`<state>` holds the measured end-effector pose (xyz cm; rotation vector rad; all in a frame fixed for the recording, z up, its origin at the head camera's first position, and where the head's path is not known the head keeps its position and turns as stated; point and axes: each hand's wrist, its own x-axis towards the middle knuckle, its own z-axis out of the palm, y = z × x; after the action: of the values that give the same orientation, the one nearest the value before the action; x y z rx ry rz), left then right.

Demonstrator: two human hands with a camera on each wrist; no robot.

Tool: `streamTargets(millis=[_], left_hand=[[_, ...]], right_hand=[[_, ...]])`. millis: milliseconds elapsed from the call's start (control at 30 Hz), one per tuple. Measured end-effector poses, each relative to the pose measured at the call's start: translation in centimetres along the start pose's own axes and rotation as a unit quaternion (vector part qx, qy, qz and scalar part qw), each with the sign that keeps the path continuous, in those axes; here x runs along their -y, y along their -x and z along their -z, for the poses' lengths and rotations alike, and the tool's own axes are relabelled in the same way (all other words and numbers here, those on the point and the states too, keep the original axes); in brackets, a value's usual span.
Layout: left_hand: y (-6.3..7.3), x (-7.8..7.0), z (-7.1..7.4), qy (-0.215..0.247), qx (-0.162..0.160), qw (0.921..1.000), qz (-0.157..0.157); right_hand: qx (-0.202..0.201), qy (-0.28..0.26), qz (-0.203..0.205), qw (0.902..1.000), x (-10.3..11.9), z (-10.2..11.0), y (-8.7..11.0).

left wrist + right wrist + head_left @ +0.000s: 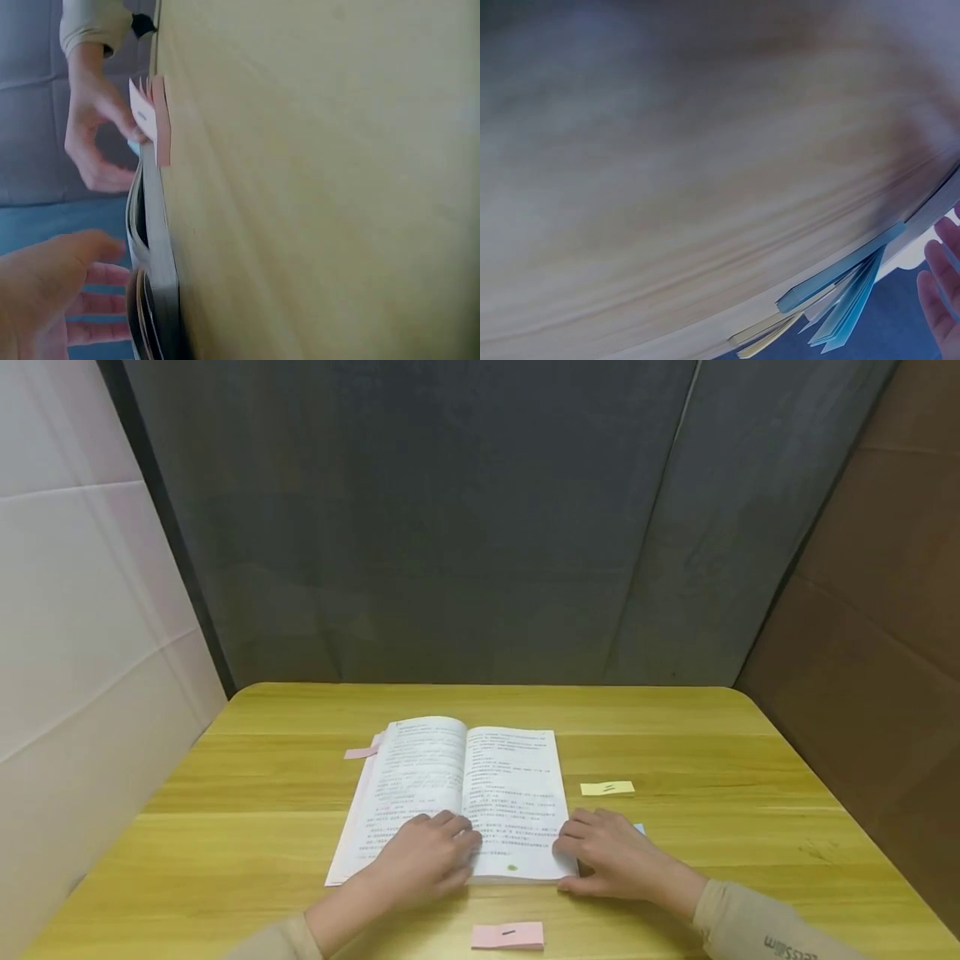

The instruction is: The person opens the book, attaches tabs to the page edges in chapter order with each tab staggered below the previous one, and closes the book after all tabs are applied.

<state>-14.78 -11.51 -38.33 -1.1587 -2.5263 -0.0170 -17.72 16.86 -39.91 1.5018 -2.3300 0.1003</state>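
An open book [510,793] with printed text lies on the wooden table, its left pages bowed up near the spine. My left hand [431,856] rests across the lower part of the left page, fingertips at the gutter. At the right page's lower outer edge is my right hand [611,856], with fingertips on the margin and the thumb by the bottom corner. From the left wrist, the left hand [52,292] shows spread fingers over the book edge [161,255]. In the right wrist view, the right fingers [939,292] look extended above the book.
A pink sticky note pad [507,935] with a pen mark lies before the book, and a marked yellow pad [607,788] to its right. Blue sticky notes [847,307] are mostly hidden behind the right hand in the head view. A pink tab [362,752] protrudes at the book's left.
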Motion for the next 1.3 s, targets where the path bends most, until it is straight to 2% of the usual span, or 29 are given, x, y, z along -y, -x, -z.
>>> streamTargets(millis=[267,533,900,1067,1300], left_hand=[[-1.4,-0.2,-0.7,0.004,0.038,0.9991,0.018],[-1.4,0.3,-0.7,0.046,0.051,0.9971,0.034],[-0.8,0.9,-0.7,0.096,0.030,0.9940,0.042],[-0.4,1.0,-0.5,0.099,0.016,0.9946,0.029],[-0.1,0.7,-0.3,0.075,-0.021,0.9970,0.006]], right_hand=[[0.007,-0.007,-0.011,0.9999,-0.1,-0.1,0.0],[-0.002,-0.006,-0.013,0.9999,-0.3,-0.3,0.2],[-0.017,-0.008,-0.014,0.9997,-0.4,-0.1,0.3],[-0.018,-0.008,-0.016,0.9997,-0.5,0.1,0.3],[-0.029,0.000,-0.006,0.9996,-0.6,0.0,0.2]])
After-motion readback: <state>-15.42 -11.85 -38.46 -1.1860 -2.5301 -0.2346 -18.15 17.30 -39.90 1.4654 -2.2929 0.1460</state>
